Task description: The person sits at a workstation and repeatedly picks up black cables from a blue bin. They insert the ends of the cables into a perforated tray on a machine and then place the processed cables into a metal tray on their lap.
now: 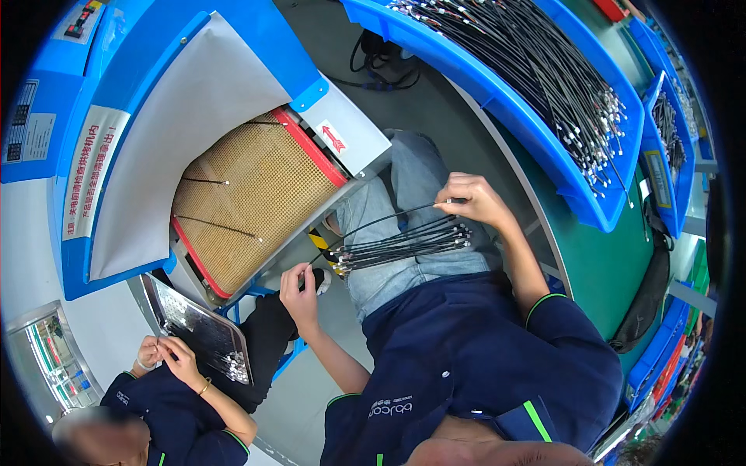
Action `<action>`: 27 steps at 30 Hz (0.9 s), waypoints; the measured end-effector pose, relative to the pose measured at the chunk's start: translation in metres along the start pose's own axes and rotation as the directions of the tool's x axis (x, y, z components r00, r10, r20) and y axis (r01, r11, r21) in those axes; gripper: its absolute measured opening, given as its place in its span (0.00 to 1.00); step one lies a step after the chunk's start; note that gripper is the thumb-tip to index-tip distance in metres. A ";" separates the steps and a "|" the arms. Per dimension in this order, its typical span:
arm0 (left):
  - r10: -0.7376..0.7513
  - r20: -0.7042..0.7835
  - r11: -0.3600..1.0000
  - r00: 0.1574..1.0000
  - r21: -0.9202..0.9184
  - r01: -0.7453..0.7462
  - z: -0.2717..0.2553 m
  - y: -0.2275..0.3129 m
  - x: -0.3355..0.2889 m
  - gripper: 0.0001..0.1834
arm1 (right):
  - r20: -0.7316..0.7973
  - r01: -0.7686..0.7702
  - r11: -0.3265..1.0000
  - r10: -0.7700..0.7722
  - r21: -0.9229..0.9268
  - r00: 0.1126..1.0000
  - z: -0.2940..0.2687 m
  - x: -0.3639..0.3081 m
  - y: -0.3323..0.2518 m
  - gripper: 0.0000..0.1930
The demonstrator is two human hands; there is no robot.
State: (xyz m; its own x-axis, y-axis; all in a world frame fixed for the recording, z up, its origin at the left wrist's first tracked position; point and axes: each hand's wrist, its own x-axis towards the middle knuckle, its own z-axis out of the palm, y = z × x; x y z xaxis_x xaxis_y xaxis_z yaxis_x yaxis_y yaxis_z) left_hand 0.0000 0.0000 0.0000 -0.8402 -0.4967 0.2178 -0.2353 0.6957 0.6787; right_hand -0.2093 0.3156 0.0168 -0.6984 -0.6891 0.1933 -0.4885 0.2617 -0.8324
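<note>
A thin black cable (373,223) with small end connectors stretches in a slight bow between my two hands, above my lap. My left hand (298,295) pinches its lower-left end. At the other end, the thumb and fingers of my right hand (472,197) close on the cable near its tip. Beneath it, a loose bundle of similar black cables (404,249) with pale connectors lies across my jeans. To the left of my hands is a machine's tan mesh conveyor belt (252,175), edged in red, with a few separate cables lying on it.
A large blue bin (614,210) full of black cables stands on the green tabletop (606,268) at right, beside a smaller blue bin (666,186). The blue machine housing (268,46) rises at upper left. At lower left, a co-worker handles something small over a dark tray (210,342).
</note>
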 end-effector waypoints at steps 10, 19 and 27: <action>0.052 -0.061 0.997 0.997 0.061 -0.049 -0.022 -0.012 0.043 0.04 | -0.043 0.143 0.986 -0.147 -0.081 0.988 0.018 0.035 -0.008 0.05; 0.064 -0.098 0.991 0.993 0.120 -0.052 -0.059 -0.080 0.134 0.06 | -0.204 0.188 0.978 -0.203 -0.091 0.958 0.097 0.109 -0.018 0.06; 0.130 0.006 0.975 0.992 0.183 -0.129 -0.057 -0.115 0.183 0.07 | -0.254 0.147 0.957 -0.212 -0.249 0.944 0.133 0.132 -0.013 0.06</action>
State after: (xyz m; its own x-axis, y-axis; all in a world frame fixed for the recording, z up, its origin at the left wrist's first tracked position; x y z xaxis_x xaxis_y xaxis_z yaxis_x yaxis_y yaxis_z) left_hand -0.0989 -0.2006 0.0018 -0.8664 -0.3992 0.2999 -0.2106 0.8368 0.5053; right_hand -0.2254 0.1308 -0.0157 -0.6887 -0.5338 0.4906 -0.7009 0.3173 -0.6387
